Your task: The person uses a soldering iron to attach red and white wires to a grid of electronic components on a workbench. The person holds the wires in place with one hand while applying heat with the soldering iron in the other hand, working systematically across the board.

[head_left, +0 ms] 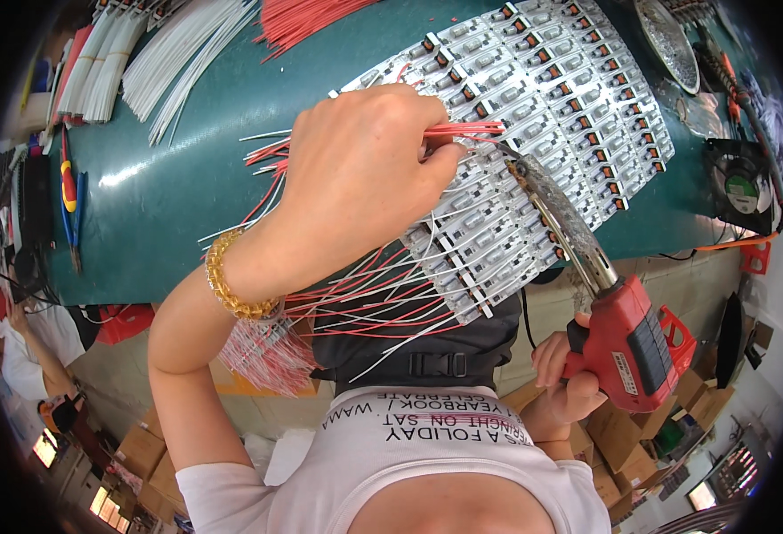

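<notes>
My left hand (pixel 356 169) is closed around a small bunch of red wires (pixel 464 130), whose ends stick out past thumb and forefinger. Below it lies a large panel of small silver circuit boards (pixel 578 98) with rows of black and orange parts. Red and white wires (pixel 383 294) trail from its near left edge toward my lap. My right hand (pixel 565 378) grips a red and black soldering gun (pixel 627 347) by its handle. The gun's tip is over the panel, close to the red wire ends; I cannot tell whether they touch.
On the green table (pixel 160 231), white wires (pixel 187 62) and red wires (pixel 307 22) lie at the back. Pliers and a screwdriver (pixel 69 196) rest at left. A metal dish (pixel 667 44) and a small fan (pixel 743 187) stand at right. Cardboard boxes (pixel 627 427) are behind me.
</notes>
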Tool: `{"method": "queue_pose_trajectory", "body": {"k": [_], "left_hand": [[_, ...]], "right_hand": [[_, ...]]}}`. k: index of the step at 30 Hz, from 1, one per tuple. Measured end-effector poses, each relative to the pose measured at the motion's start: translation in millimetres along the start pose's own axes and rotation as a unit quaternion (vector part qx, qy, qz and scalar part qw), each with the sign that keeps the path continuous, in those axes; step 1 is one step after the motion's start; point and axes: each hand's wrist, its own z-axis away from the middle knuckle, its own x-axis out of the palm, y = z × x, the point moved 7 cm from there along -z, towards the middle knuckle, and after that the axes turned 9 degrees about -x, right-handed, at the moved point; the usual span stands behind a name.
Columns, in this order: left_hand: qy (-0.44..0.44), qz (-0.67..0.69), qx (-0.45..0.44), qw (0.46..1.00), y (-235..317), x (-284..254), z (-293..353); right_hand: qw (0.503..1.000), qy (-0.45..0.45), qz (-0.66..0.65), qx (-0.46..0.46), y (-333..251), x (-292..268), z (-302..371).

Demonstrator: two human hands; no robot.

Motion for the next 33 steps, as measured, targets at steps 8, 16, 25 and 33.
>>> {"method": "queue_pose_trajectory", "body": {"k": [8, 16, 25, 33], "left_hand": [[-0.016, 0.012, -0.013, 1.000, 3, -1, -1], [0.020, 0.137, -0.030, 0.990, 7, -30, 14], [0.082, 0.125, -0.046, 0.988, 16, -32, 48], [0.172, 0.030, 0.001, 0.985, 20, 9, 42]], "right_hand": [[0.966, 0.197, 0.109, -0.128, -47, -50, -34], [0.946, 0.235, 0.191, -0.116, -30, -92, -150], [0.986, 0.114, -0.004, -0.124, -21, -64, -55], [0.998, 0.054, 0.014, -0.033, -12, -28, 9]]}}
